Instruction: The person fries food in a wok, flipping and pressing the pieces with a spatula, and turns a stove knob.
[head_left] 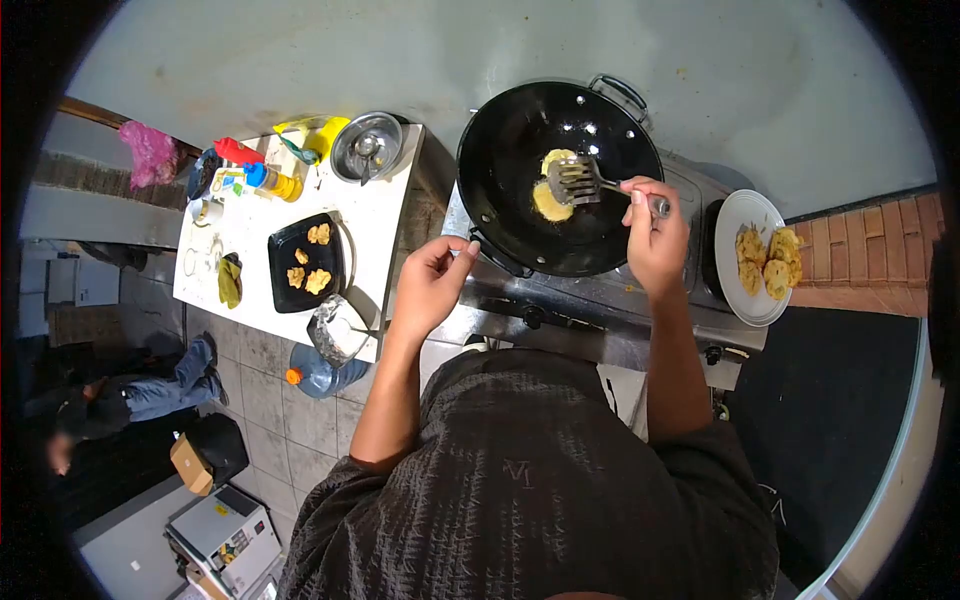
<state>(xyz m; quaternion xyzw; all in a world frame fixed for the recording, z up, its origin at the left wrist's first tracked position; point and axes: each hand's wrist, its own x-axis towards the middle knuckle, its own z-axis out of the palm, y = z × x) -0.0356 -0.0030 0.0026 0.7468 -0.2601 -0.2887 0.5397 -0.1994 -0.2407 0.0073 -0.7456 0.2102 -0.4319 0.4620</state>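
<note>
My right hand (pixel 657 235) is closed round the handle of a slotted metal spatula (pixel 575 182), whose head is over the black wok (pixel 510 130). Beneath and beside the spatula head, yellow pieces of food (pixel 551 204) lie in the wok's shiny bottom. The wok rests on the stove (pixel 690 190). At the wok's near left edge, my left hand (pixel 433 283) has its thumb and fingers pinched on the wok's handle (pixel 500 256). To the right, a white plate (pixel 735 295) holds several fried golden pieces (pixel 777 265).
On the left, a white table (pixel 385 230) bears a black tray (pixel 290 240) with fried pieces, a metal bowl (pixel 367 147), an oil bottle (pixel 273 182) and a foil-lined container (pixel 342 330). A water jug (pixel 325 372) stands below. Another person (pixel 150 395) is at far left.
</note>
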